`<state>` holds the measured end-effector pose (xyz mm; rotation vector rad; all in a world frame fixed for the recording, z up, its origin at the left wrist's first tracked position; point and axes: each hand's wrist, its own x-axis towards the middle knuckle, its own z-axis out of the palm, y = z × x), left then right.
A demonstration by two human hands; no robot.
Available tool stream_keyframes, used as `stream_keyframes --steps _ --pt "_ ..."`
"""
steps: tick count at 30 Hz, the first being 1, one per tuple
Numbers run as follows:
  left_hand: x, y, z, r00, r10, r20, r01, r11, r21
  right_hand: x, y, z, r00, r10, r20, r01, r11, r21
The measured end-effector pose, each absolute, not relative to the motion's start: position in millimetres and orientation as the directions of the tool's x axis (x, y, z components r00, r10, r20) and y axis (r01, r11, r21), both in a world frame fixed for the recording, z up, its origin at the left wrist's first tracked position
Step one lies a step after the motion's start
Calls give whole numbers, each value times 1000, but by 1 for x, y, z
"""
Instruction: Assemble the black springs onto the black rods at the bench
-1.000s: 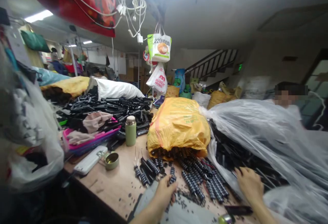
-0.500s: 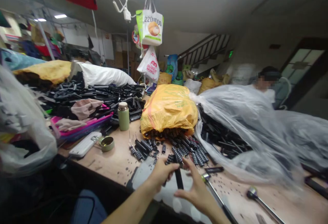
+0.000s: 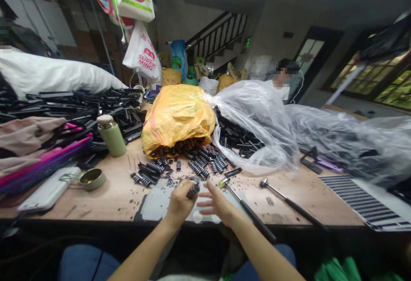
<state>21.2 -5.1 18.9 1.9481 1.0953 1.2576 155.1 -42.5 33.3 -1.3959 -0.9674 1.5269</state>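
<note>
My left hand (image 3: 178,204) is closed on a short black ribbed spring part (image 3: 193,190), held upright over a grey mat (image 3: 157,201) at the table's front edge. My right hand (image 3: 217,204) hovers just right of it with fingers spread, holding nothing. Several more black ribbed parts (image 3: 195,161) spill from a yellow bag (image 3: 176,116) just beyond my hands. A hammer (image 3: 244,206) lies under my right wrist, its head next to my fingers.
A second hammer (image 3: 289,201) lies further right. A clear plastic bag (image 3: 257,122) holds black strips. A green bottle (image 3: 112,135), small tin (image 3: 91,179), white case (image 3: 48,193) and pink tray (image 3: 48,161) stand left. A person (image 3: 285,82) sits across the table.
The view tilted down and turned right. My right hand let go of the long black piece it held with the left; my left hand now holds a short ribbed part closer to the table edge.
</note>
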Motion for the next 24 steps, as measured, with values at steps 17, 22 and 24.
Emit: stream_keyframes --steps 17,22,24 --pt "38 -11 27 261 937 -232 -297 307 904 162 -69 37 -245 884 397 575 463 -675" --pt "43 -18 32 288 919 -271 -355 365 861 157 -63 29 -252 890 381 586 454 -671" --pt "45 -19 32 280 911 -303 -352 391 850 158 -61 27 -265 898 352 581 440 -684"
